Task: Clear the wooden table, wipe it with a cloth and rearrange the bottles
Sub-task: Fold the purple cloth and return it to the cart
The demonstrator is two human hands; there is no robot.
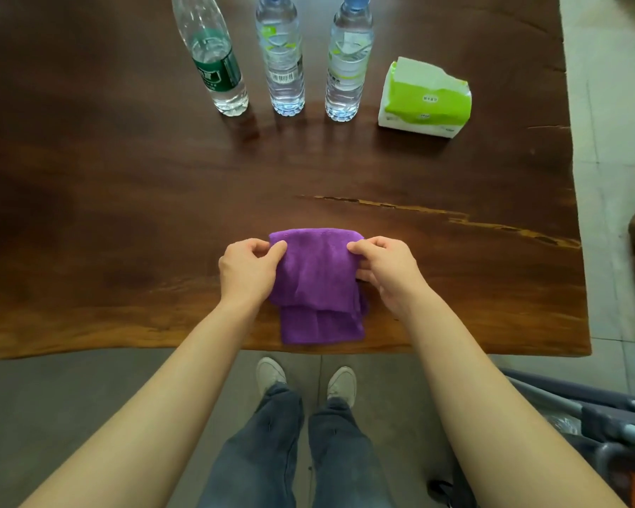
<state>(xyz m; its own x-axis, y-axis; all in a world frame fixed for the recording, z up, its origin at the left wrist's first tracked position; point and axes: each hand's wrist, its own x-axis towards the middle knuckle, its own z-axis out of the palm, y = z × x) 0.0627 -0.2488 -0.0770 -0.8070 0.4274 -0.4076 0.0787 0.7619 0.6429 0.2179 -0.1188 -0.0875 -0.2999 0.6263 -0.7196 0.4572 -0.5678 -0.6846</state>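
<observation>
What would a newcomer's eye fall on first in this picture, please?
Most likely the purple cloth near the wooden table's front edge, gripped at its sides by the left hand and right hand. Next, three water bottles standing in a row at the back, with a green tissue pack to their right.

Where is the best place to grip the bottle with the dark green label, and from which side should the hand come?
Probably around the labelled middle of the green-label bottle, coming from its left side. It stands upright at the left end of the row, so that side is free, while the middle bottle stands close on its right.
</observation>
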